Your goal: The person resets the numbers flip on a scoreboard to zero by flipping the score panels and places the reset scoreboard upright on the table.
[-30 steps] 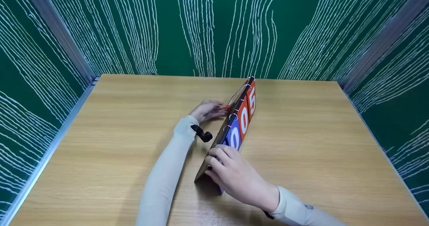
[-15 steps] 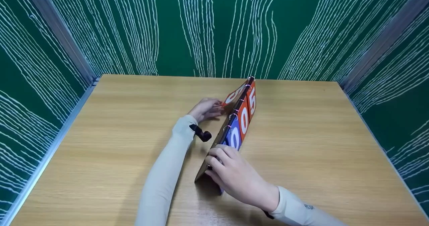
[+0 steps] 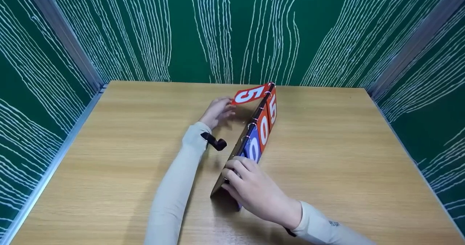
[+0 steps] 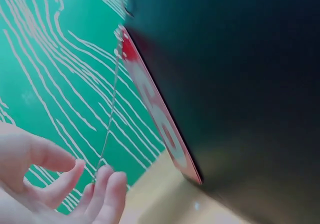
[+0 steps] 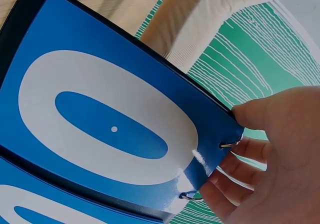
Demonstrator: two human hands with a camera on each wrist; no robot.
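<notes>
A flip scoreboard [image 3: 264, 130] stands tent-like on the table, with its ringed spine running away from me. My left hand [image 3: 218, 111] is on its left side and pinches the free edge of a red card [image 3: 249, 94] bearing a white 5. That card is lifted out from the spine, and in the left wrist view it shows nearly edge-on. Another red card [image 4: 157, 104] hangs against the dark board there. My right hand [image 3: 256, 188] grips the near end of the spine, its fingers beside the rings of a blue 0 card [image 5: 112, 126].
The wooden table [image 3: 345, 165] extends on both sides of the scoreboard. Green walls [image 3: 319, 31] with white wavy lines close in the back and sides. A black strap with a camera [image 3: 216, 142] sits on my left wrist.
My left hand has moved up and slightly away from the spine, swinging the red 5 card upward so its face shows more. My right hand has kept its grip in place.
</notes>
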